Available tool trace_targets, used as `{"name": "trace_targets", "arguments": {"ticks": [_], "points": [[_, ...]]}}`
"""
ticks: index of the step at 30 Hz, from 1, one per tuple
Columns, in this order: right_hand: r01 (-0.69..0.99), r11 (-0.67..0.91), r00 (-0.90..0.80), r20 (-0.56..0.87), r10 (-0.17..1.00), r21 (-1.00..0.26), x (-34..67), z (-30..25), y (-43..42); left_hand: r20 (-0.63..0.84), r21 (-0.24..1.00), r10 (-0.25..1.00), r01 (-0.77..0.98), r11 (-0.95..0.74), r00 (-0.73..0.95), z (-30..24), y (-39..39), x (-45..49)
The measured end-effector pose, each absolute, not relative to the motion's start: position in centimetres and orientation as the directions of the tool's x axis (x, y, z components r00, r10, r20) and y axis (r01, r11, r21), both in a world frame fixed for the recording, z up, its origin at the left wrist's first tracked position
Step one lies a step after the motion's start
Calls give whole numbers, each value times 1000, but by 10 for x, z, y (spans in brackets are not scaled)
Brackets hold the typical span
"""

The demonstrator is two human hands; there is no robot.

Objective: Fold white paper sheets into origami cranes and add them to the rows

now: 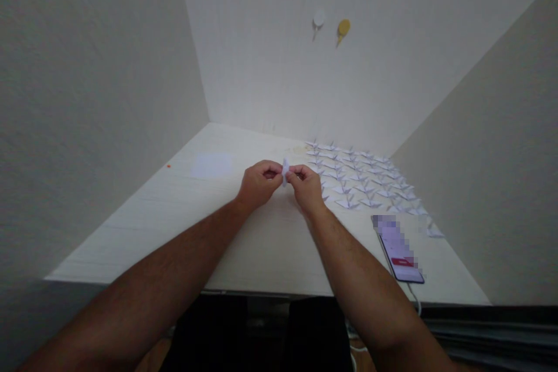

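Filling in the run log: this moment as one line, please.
left hand, right hand: pinching folded paper between them | desk: rows of paper cranes, phone at right, blank sheet at left

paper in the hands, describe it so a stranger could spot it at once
On the pale desk, left of the rows of folded paper cranes, the left hand and right hand meet. Pinched between them is a small white folded paper. Unlike the cranes, it is held up, not lying on the desk.

Head view, down over desk
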State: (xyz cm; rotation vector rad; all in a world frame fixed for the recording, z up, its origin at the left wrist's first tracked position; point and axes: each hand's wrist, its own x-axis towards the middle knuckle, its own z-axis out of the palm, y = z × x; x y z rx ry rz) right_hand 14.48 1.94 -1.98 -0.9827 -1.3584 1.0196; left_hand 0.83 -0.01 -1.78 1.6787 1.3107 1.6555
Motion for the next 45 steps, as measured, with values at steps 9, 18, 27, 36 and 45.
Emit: {"name": "trace_targets", "arguments": {"ticks": [9, 18, 27, 36, 45], "points": [[48, 289, -14, 289, 957, -956, 144, -18, 18, 509, 831, 843, 352, -430, -172, -20, 5, 7], [33, 314, 5, 314, 949, -949, 141, -20, 17, 416, 889, 879, 309, -338, -233, -17, 1, 11], [20, 301, 8, 301, 954, -954, 141, -18, 14, 311, 941, 913, 221, -256, -265, -11, -4, 11], [18, 272, 24, 273, 962, -962, 140, -17, 13, 322, 937, 911, 227, -266, -258, -12, -2, 11], [30, 279, 98, 281, 955, -960, 138, -13, 11, 326, 934, 913, 232, -271, -247, -12, -2, 12]]}}
